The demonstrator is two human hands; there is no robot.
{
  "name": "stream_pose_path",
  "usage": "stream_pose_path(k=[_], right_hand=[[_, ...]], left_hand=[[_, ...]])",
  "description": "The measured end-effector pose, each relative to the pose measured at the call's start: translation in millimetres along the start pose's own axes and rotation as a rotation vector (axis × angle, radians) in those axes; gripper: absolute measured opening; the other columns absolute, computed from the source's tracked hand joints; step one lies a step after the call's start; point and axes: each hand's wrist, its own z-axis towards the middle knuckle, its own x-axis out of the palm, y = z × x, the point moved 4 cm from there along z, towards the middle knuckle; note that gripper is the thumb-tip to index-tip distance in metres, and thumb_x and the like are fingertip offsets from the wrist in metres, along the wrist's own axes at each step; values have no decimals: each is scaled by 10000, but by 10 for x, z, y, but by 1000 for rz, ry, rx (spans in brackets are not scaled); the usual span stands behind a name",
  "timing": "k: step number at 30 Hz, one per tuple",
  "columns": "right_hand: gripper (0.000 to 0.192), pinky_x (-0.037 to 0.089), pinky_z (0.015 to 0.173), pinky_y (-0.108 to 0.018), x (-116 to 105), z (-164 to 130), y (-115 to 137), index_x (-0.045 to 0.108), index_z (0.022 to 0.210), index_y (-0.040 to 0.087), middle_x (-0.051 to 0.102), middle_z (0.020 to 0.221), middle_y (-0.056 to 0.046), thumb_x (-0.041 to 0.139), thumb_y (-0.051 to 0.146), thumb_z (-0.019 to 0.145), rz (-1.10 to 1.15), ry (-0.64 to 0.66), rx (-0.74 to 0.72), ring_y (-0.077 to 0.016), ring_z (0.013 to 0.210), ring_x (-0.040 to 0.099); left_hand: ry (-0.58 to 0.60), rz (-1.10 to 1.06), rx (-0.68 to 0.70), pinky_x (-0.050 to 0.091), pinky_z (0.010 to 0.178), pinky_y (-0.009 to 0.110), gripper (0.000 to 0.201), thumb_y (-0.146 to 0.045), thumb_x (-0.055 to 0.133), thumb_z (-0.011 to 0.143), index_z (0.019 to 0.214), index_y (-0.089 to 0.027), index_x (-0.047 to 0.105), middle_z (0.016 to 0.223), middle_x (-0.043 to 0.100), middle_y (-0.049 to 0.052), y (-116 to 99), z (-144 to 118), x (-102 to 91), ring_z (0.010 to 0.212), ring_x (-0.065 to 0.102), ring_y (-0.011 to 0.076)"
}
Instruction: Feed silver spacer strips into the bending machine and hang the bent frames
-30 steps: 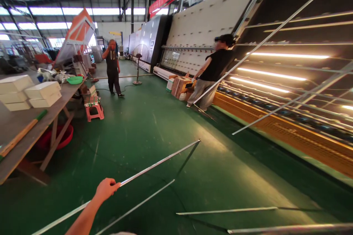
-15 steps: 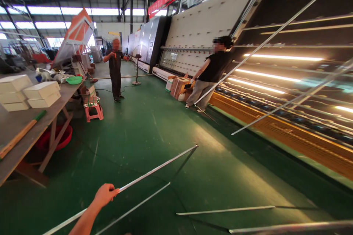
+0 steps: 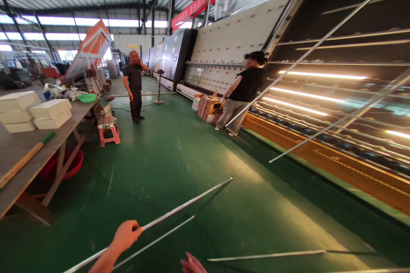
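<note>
My left hand (image 3: 127,235) is closed around a long, thin, pale metal strip (image 3: 187,204), which slants from the lower left up to a tip over the middle of the floor. A second thin strip (image 3: 156,241) runs roughly parallel below it. At the bottom edge, part of my right hand (image 3: 192,263) shows, fingers stretched out and holding nothing I can see. To its right lies another pale strip (image 3: 265,256). Further long strips (image 3: 320,42) slope up toward the upper right, in front of the lit machine.
A wooden table (image 3: 72,121) with white boxes (image 3: 51,111) stands left. Beyond it are a pink stool (image 3: 109,134), a standing person (image 3: 133,85) and a fan (image 3: 159,81). Another person (image 3: 245,89) stands by cartons (image 3: 207,107) near the large tilted machine (image 3: 320,145) on the right.
My right hand has come into view at the bottom. My left hand and its strip sit slightly lower and further right. The far person's raised arm has dropped and the other arm is up.
</note>
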Motion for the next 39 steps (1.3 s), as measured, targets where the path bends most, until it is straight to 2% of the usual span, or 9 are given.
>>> stream_pose_path(k=[4,7,10,14,17,21,27,32,39], right_hand=[[637,507,975,-417,546,-65,185,702,1129,365,711,1270,-49,780,672,575,225,364,36,-271,1294,588],[694,495,958,-349,958,-96,322,687,1194,313,685,1319,-66,800,651,598,371,569,86,-250,1263,611],[672,513,874,-294,1159,-77,329,690,1202,288,757,1158,-60,823,600,621,414,571,117,-208,1082,699],[524,533,725,-243,1242,-33,284,737,1081,192,794,899,-58,820,522,683,438,473,171,-169,835,740],[389,536,616,-225,1273,-31,301,742,988,136,776,754,-64,785,454,768,441,377,209,-157,693,731],[310,529,525,-207,1239,-19,329,718,888,108,750,661,-66,820,369,755,436,275,214,-156,600,711],[270,488,439,-187,1001,57,335,694,780,105,726,600,-70,821,343,762,389,160,211,-153,531,689],[308,498,456,-191,849,71,407,690,745,111,739,630,-85,864,362,702,386,143,169,-163,556,701],[408,515,501,-189,596,81,612,689,756,129,747,646,-60,930,396,562,443,92,104,-151,591,707]], left_hand=[[-26,27,21,376,655,281,282,-389,542,910,811,-178,700,810,743,64,-109,-106,11,777,670,216],[-41,44,18,385,675,288,270,-391,563,898,838,-180,721,882,749,79,-152,-179,21,840,675,232],[-71,58,4,397,701,299,265,-409,580,884,859,-203,746,905,752,67,-156,-257,-2,878,680,241],[-74,150,-17,429,803,337,316,-407,585,880,1091,-249,758,1021,757,77,-163,-380,-62,987,684,282],[-60,191,-24,431,891,353,374,-346,583,864,1196,-249,725,1105,742,91,-156,-466,-89,1065,666,287],[-21,113,-53,434,888,321,489,-289,674,752,1239,-245,692,1101,732,65,-32,-548,-105,1055,657,248],[87,88,-95,422,784,298,271,-248,696,674,939,-215,746,1003,733,41,272,-661,-163,977,654,242],[86,78,-138,408,766,293,207,-268,685,683,873,-194,714,989,720,41,405,-745,-261,967,636,238],[72,11,-94,371,695,284,196,-353,646,744,803,-168,674,875,699,41,608,-676,-276,871,631,229]])
